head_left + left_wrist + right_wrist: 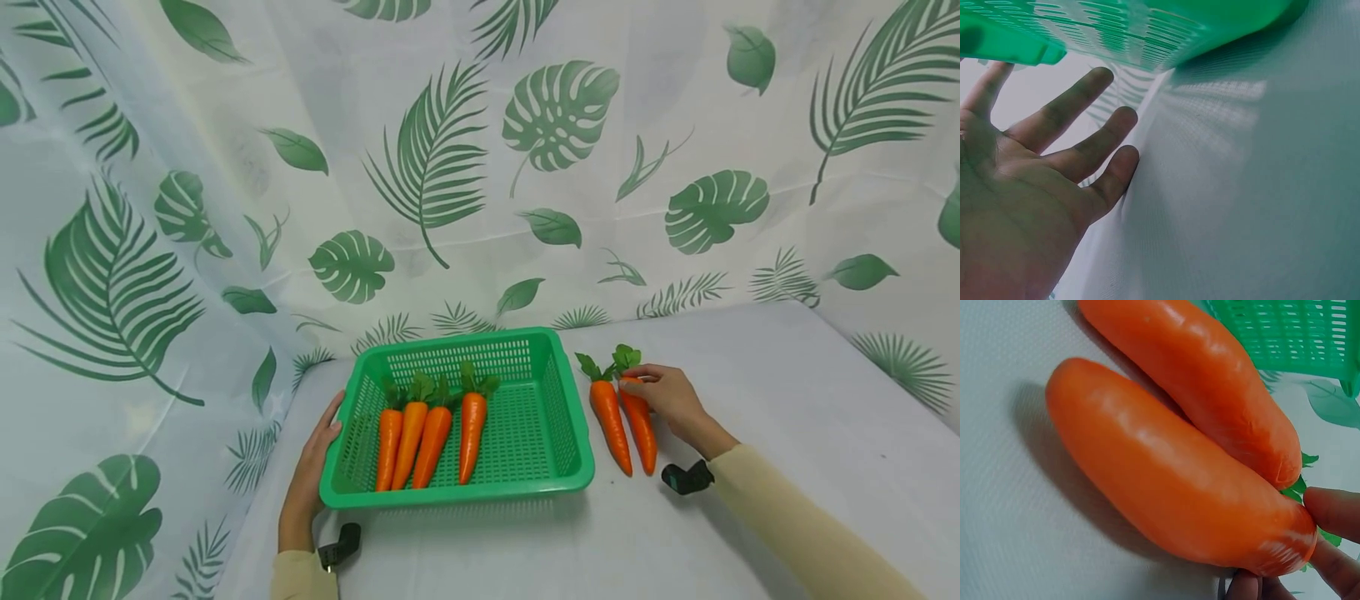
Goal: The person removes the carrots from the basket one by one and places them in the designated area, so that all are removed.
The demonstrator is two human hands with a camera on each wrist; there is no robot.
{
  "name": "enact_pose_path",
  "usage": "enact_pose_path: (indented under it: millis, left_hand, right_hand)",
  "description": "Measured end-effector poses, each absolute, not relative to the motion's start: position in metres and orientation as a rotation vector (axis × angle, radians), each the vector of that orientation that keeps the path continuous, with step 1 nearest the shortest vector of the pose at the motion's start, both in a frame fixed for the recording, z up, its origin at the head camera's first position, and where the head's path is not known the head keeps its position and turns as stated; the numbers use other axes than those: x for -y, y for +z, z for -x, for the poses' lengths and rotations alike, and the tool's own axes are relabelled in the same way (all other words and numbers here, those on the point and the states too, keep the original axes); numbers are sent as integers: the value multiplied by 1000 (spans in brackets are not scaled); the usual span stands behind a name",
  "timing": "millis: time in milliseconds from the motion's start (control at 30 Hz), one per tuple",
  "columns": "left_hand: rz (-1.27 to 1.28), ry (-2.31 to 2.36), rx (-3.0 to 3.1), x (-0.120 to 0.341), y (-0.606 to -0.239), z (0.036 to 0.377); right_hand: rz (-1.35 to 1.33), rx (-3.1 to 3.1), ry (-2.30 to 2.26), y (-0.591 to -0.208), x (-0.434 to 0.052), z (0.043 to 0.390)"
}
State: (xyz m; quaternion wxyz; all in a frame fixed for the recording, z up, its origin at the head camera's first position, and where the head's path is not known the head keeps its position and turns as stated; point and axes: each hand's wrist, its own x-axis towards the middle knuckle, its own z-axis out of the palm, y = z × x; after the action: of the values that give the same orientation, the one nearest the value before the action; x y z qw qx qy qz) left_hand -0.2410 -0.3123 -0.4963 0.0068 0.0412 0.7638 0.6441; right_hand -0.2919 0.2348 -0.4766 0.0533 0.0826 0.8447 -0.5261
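A green plastic basket (450, 498) stands on the table with several orange carrots (411, 437) inside, their leafy tops toward the back. My left hand (306, 467) is at the basket's left side; in the left wrist view its fingers (1094, 147) are spread and extended below the basket wall (1147, 37). To the right of the basket, two carrots lie side by side. My right hand (671, 402) pinches the right one (640, 429) near its leafy end, thumb and fingers around it in the right wrist view. The other carrot (1210, 375) lies just beside it, untouched by the fingers.
A pale cloth (750, 375) covers the table. Behind and at the left hangs a white curtain (480, 275) with green leaf prints. The basket's right wall (573, 408) is close to the two outer carrots.
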Motion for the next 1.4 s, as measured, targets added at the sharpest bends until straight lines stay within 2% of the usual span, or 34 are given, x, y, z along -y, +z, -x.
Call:
enact_pose_path:
  millis: [800,1400]
  left_hand:
    - [-130,1974,-2432,314,-496,237]
    - [-137,1983,-2412,315,-496,241]
  right_hand:
    - [-174,-2658,-1565,-483,-233,283]
    - [-287,-2664,-1514,-473,-237,283]
